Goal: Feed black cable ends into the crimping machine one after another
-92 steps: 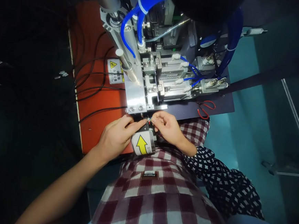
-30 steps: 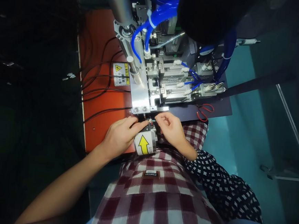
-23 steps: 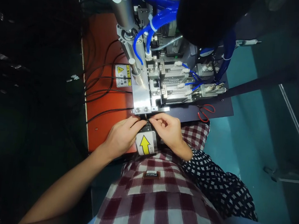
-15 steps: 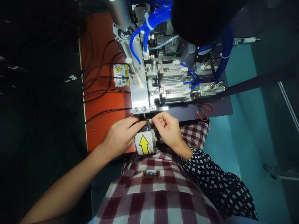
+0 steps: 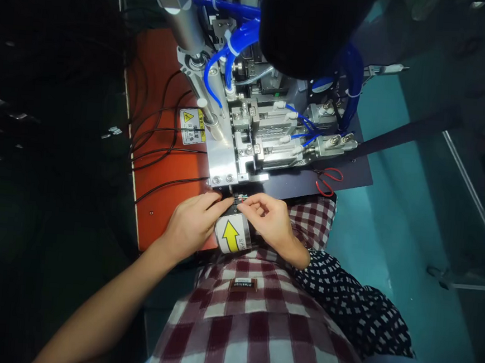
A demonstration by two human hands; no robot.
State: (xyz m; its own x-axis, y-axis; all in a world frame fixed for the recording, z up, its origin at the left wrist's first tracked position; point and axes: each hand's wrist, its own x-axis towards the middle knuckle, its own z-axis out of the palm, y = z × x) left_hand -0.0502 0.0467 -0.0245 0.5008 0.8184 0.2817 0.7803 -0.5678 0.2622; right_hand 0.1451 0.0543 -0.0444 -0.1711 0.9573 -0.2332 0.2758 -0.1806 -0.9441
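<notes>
A short bundle of thin coloured wires [image 5: 242, 196] lies across a small black fixture [image 5: 235, 208] at the front of the machine. The thumb and forefinger of my right hand [image 5: 273, 224] are pinched at the right end of these wires. From the other side, my left hand [image 5: 193, 221] rests with thumb and fingertips pressed together at the left edge of the fixture. What its fingertips hold, if anything, is hidden. Just below the fixture is a white label with a yellow arrow [image 5: 230, 235].
Metal cylinders and slides [image 5: 280, 131] with blue air tubes [image 5: 243, 39] rise behind my hands. Red-handled scissors [image 5: 330, 181] lie on the dark plate at right. Black cables [image 5: 161, 150] loop over the orange base [image 5: 160, 208]. A dark round shape [image 5: 313, 30] blocks the top.
My right hand has shifted slightly down and left, and more of the coloured wires shows between the hands. My left hand stays at the fixture. The whole view has shifted a little.
</notes>
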